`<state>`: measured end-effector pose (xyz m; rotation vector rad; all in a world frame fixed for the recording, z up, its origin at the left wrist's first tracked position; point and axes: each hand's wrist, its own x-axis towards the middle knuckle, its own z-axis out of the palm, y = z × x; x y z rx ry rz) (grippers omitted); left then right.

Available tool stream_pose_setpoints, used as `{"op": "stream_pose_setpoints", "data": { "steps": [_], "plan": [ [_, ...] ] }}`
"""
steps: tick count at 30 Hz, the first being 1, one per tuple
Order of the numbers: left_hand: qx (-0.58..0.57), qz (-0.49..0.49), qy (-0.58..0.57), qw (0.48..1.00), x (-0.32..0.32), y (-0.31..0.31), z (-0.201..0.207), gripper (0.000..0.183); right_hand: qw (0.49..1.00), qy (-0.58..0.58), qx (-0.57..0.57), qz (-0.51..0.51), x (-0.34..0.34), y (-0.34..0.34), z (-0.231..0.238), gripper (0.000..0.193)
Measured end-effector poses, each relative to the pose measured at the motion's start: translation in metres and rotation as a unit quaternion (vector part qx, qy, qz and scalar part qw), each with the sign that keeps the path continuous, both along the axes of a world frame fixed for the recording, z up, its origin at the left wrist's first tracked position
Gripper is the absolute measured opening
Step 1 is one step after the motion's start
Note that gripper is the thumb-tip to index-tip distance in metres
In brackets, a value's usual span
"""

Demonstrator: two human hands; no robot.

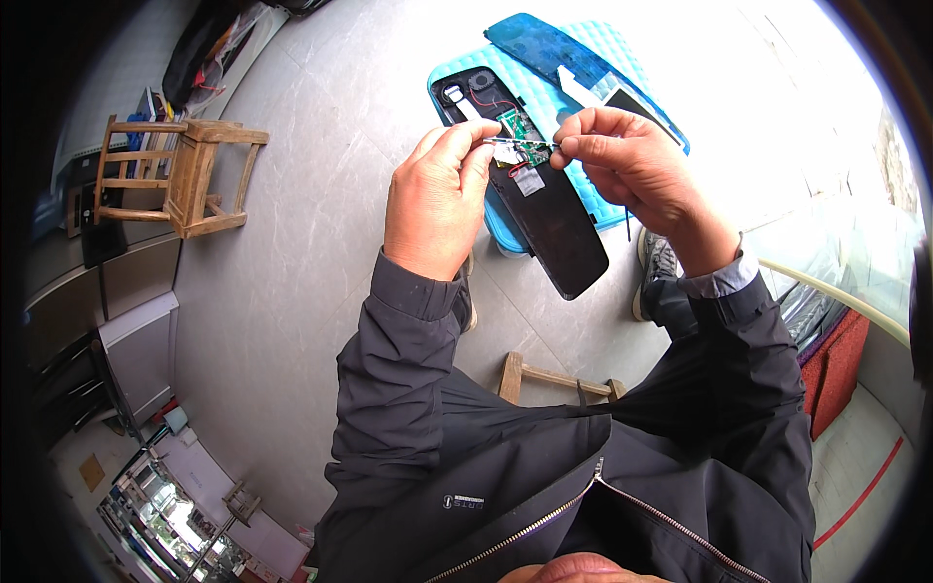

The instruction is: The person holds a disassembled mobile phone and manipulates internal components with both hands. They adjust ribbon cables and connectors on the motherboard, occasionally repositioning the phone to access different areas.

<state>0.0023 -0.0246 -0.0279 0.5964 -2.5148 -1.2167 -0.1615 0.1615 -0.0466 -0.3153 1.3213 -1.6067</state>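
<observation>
Pinching a thin pale rod with your left hand and right hand, you're over that long black plastic casing.

Brt pic, blown-out glare upper R, fisheye bend, dk corners.

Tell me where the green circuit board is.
The green circuit board lies in the black casing, right of the head view's upper centre, between the left hand and right hand.

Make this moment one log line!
left hand: pinches thin item | right hand: pinches same item | beneath: black casing, green circuit board
</observation>
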Motion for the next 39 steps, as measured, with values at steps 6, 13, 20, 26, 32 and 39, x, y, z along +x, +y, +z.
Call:
{"op": "stream_pose_setpoints", "data": {
  "steps": [6,13,20,26,32,39],
  "plan": [
    [0.017,0.004,0.005,1.000,0.0010,0.0011,-0.0001,0.028,1.000,0.006,0.008,0.015,0.0005,0.0014,-0.0012,0.009],
    [0.005,0.006,-0.010,1.000,0.0003,0.0028,0.0037,0.030,1.000,-0.014,0.014,0.013,0.0006,0.0002,-0.0028,0.008],
    [0.017,0.008,-0.010,1.000,-0.0010,0.0028,0.0025,0.027,0.999,-0.015,0.027,0.020,0.0017,-0.0006,-0.0015,0.008],
    [0.028,0.017,-0.012,0.999,-0.0013,0.0035,0.0015,0.026,0.999,0.000,0.034,0.022,0.0029,-0.0003,0.0009,0.008],
    [0.025,0.017,-0.015,0.999,-0.0023,0.0035,0.0023,0.027,0.999,-0.004,0.033,0.025,0.0029,-0.0004,0.0006,0.008],
    [0.020,0.017,-0.023,0.999,-0.0018,0.0040,0.0024,0.024,0.999,-0.013,0.030,0.025,0.0029,-0.0014,-0.0017,0.011]
  ]
}}
